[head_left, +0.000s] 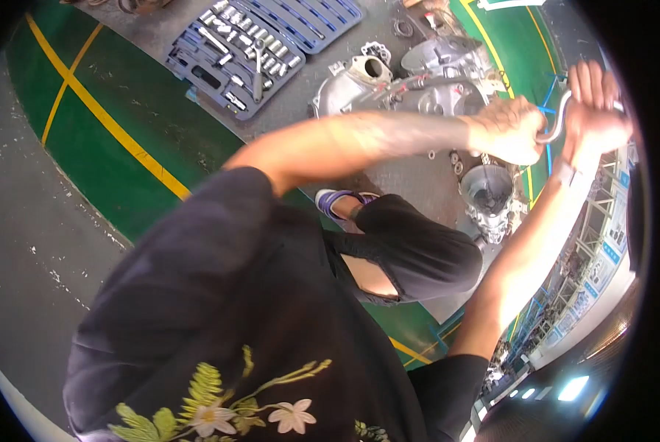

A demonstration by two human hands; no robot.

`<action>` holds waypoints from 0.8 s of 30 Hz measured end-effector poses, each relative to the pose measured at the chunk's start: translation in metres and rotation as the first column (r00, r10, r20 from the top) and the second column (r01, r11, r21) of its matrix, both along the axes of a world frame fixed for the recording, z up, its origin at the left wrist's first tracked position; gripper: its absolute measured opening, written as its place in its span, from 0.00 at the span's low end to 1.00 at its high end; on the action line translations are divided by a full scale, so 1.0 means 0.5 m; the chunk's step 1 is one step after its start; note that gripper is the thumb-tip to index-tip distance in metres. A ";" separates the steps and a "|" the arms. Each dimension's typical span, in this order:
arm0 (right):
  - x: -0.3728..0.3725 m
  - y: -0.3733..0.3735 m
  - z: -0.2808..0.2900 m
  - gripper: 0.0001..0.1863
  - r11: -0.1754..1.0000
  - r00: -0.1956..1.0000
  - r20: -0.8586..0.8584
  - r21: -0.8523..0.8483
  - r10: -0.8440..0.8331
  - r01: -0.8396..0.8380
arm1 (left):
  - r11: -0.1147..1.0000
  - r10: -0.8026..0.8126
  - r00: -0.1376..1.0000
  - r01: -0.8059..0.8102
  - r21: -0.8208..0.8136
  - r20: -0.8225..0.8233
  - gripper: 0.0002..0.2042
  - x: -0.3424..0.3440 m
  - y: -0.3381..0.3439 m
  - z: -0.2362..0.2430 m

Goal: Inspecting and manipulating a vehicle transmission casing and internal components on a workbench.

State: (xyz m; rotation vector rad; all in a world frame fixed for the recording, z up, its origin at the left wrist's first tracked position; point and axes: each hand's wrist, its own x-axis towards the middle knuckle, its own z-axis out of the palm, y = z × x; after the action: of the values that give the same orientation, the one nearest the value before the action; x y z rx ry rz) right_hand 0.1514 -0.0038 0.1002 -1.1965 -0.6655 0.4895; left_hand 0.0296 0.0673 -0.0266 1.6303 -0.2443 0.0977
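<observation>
Both my hands are up at the upper right, gripping a bent metal bar with a crank-like curve (pixel 560 121). My left hand (pixel 512 131) is closed in a fist around its near end, the forearm stretched across the view. Higher and farther right, my right hand (pixel 598 121) is closed around another part of the bar, the fingers partly blurred. What the bar's far end meets is hidden. Beneath my hands, metal casings lie on the grey surface, among them a grey housing (pixel 344 90) with a round opening and a funnel-shaped metal part (pixel 488 190).
An open blue socket set case (pixel 252 114) lies at the upper left, holding several sockets and a ratchet (pixel 258 72). A large round casing (pixel 444 55) stands at the back. My bent knee (pixel 447 258) is close below the parts. The green floor (pixel 101 147) has yellow lines.
</observation>
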 end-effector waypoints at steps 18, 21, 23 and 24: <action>0.108 -0.086 0.074 0.22 0.958 0.968 -0.013 -0.148 -0.249 0.245 | 0.251 0.964 0.196 -0.896 -0.365 0.180 0.08 0.006 0.037 -0.011; 0.061 0.005 0.031 0.21 0.990 0.994 -0.021 -0.096 -0.109 0.106 | 0.701 0.710 0.643 -0.606 -0.376 0.286 0.05 -0.048 -0.053 -0.043; -0.053 0.068 0.027 0.19 0.904 0.900 0.188 -0.100 -0.394 0.417 | 0.865 0.489 0.868 -0.472 -0.168 0.082 0.09 0.035 -0.023 -0.010; -0.027 0.039 0.051 0.19 0.980 0.979 -0.074 -0.045 0.188 -0.192 | 0.974 0.217 0.961 -0.225 -0.026 -0.174 0.13 0.083 0.009 0.011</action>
State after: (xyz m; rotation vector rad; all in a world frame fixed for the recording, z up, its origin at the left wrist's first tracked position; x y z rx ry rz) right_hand 0.1376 0.0155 0.1258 -1.1645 -0.7146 0.7097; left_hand 0.0711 0.0719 -0.0212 1.6054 0.0719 0.1326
